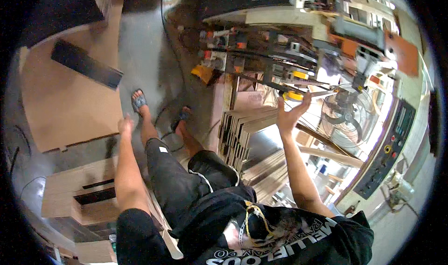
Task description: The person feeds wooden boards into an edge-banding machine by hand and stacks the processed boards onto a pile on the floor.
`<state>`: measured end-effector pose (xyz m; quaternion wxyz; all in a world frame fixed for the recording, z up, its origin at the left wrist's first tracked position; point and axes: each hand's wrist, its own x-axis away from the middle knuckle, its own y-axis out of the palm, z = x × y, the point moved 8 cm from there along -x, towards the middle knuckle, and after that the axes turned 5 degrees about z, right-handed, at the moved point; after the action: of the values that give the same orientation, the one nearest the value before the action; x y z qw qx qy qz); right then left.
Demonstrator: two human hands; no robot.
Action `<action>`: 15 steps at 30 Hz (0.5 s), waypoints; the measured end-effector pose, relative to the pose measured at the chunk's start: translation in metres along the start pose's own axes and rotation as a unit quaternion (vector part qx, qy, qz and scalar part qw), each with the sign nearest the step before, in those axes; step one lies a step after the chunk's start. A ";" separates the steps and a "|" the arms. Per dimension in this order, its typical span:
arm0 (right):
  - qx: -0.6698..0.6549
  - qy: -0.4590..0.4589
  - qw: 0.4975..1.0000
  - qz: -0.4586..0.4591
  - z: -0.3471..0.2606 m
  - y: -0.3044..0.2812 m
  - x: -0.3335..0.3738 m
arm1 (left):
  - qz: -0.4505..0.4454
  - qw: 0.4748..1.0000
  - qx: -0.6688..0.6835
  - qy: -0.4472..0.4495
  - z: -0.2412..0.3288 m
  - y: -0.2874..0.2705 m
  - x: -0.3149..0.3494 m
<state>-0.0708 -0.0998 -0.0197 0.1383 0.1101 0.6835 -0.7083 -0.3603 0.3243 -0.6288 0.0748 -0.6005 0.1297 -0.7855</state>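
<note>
My right hand [289, 118] is raised beside a rack, its thumb and fingers spread apart. A yellow tool part [293, 96] shows just beyond the gap between them; whether the hand touches it I cannot tell. Long dark bars [261, 80], which look like bar clamps, run across the rack close to that hand. My left hand [125, 125] hangs low at the edge of a brown board [74, 106]. Its fingers are blurred, and nothing can be made out in them. On the board lies a dark flat strip [86, 64].
Stacked thin wooden panels [233, 139] stand right of my legs. A round fan [347, 118] and a dark control panel [387, 148] are farther right. At lower left is a wooden box-like piece [79, 185] with dark slots. A cable [170, 41] crosses the floor.
</note>
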 end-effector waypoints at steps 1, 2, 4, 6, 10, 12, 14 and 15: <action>-0.059 0.033 0.998 -0.002 -0.032 0.018 -0.001 | 0.103 0.994 0.019 -0.010 -0.043 -0.100 -0.053; -0.136 0.073 0.988 0.007 -0.045 0.027 -0.002 | 0.187 0.982 0.036 0.002 -0.060 -0.184 -0.102; 0.050 0.022 0.999 -0.001 -0.007 0.007 -0.005 | 0.025 0.963 0.269 0.023 -0.014 -0.014 -0.110; 0.037 0.073 0.996 -0.016 0.001 0.017 0.004 | 0.086 0.975 0.204 -0.006 -0.018 -0.059 -0.160; -0.005 0.140 0.989 -0.050 0.021 0.019 0.018 | 0.166 0.981 0.060 -0.085 0.009 -0.100 -0.240; 0.029 0.175 0.984 -0.028 0.010 0.026 0.019 | 0.178 0.974 0.029 -0.135 0.018 -0.115 -0.260; 0.126 0.031 0.991 -0.019 0.000 0.001 -0.011 | 0.161 0.969 0.060 -0.176 0.041 -0.084 -0.272; 0.164 0.030 0.985 -0.037 -0.012 0.006 -0.012 | 0.170 0.964 0.060 -0.194 0.037 -0.080 -0.274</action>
<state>-0.0581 -0.0878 -0.0220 0.0713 0.1272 0.5652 -0.8119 -0.2486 0.4716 -0.8489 0.2670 -0.7047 0.1654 -0.6363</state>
